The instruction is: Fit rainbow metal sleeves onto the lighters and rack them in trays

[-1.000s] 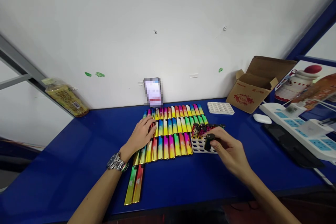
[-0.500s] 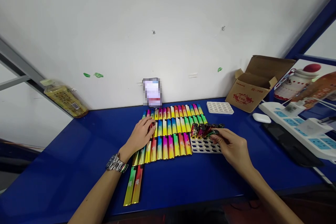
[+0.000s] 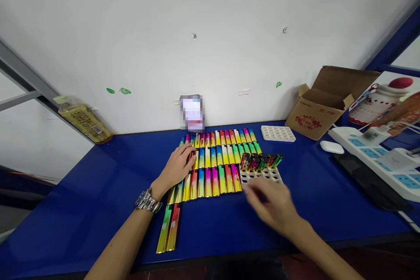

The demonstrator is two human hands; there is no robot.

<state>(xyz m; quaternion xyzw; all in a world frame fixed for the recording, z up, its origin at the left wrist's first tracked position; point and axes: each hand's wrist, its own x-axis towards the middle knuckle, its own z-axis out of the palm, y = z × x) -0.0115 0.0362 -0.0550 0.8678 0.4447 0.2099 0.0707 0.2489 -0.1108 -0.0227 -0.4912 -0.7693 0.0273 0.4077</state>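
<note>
Rows of shiny, multicoloured lighters [image 3: 208,182] lie side by side on the blue table. My left hand [image 3: 177,166], wearing a metal watch, rests over the left part of the rows, its fingers curled round a red lighter [image 3: 191,154]. My right hand [image 3: 272,201] is smeared by motion in front of a white tray [image 3: 244,176] with holes; its fingertips are near the right end of the front row. Several lighters [image 3: 261,164] stand in the back of this tray, some leaning. Two more lighters [image 3: 168,229] lie apart, nearer to me.
A second white holed tray [image 3: 278,133] lies at the back, beside an open cardboard box [image 3: 306,118]. To the right are a white case [image 3: 332,147], a black phone-like slab [image 3: 370,183] and a power strip [image 3: 370,152]. A phone [image 3: 192,113] leans on the wall; a bottle [image 3: 85,120] stands left.
My right hand has let go of a green lighter, which now stands in the tray, and has moved left and nearer to me. My left hand stays over the rows.
</note>
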